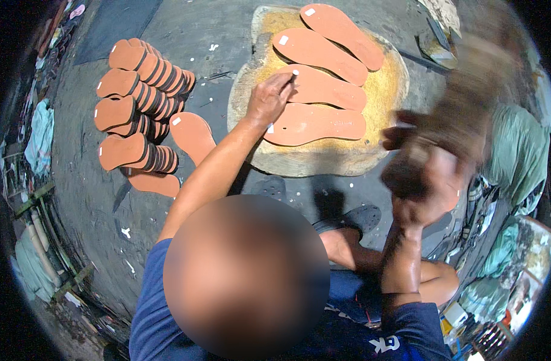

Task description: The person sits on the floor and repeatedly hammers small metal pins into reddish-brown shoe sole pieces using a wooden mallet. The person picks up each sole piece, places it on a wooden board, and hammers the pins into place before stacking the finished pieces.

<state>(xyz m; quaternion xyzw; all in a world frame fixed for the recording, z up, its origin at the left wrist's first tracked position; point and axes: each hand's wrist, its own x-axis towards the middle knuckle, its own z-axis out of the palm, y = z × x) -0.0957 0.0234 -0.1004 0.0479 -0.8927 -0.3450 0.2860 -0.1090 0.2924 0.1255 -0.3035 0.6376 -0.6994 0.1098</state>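
Several brown-orange shoe soles lie on a round wooden block, most with a small white label at one end. The nearest sole (323, 125) has a dark hole near its left end. On the sole behind it (333, 90), my left hand (269, 99) rests with its fingers pinched round a small pale-topped thing (295, 73), whose lower part is hidden. My right hand (429, 183) is raised to the right of the block, closed round a brown mallet-like tool (468, 102) smeared by motion. Two more soles (342, 37) lie toward the block's far side.
The yellowed wooden block (251, 157) stands on a dark floor. To the left are stacked rows of soles (122, 114) with dark edges, and a loose sole (191, 135) beside them. Green cloth (519, 153) hangs at the right. A dark clog (363, 218) is near the block.
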